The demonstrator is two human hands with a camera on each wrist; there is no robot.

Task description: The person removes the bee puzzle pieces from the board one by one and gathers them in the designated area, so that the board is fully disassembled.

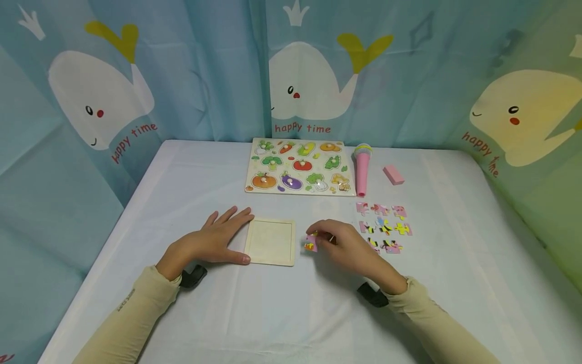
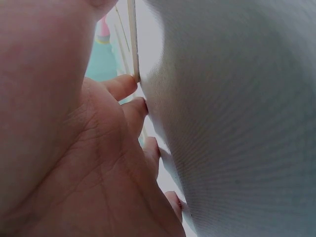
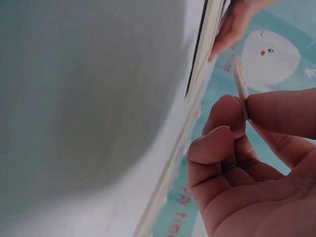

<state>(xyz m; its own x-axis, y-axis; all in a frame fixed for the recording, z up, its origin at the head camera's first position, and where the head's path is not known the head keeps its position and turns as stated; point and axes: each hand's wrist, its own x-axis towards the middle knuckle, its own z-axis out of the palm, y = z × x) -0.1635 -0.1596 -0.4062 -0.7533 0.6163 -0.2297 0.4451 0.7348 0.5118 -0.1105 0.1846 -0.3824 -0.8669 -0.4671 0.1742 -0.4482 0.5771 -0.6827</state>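
Observation:
A square wooden puzzle tray with a raised rim and bare inside lies on the table. My left hand rests at its left edge, fingers spread and straight, with forefinger and thumb touching the corners. In the left wrist view the fingertips press on the cloth. Just right of the tray, my right hand pinches a pink jigsaw piece with a yellow-orange print. The right wrist view shows that piece edge-on between thumb and forefinger, above the table. Several loose jigsaw pieces lie in rows beyond the right hand.
Behind the tray lies a vegetable peg board. A pink toy microphone is beside it, and a pink block sits farther right. A white cloth covers the table. Blue curtains with whale prints hang around it.

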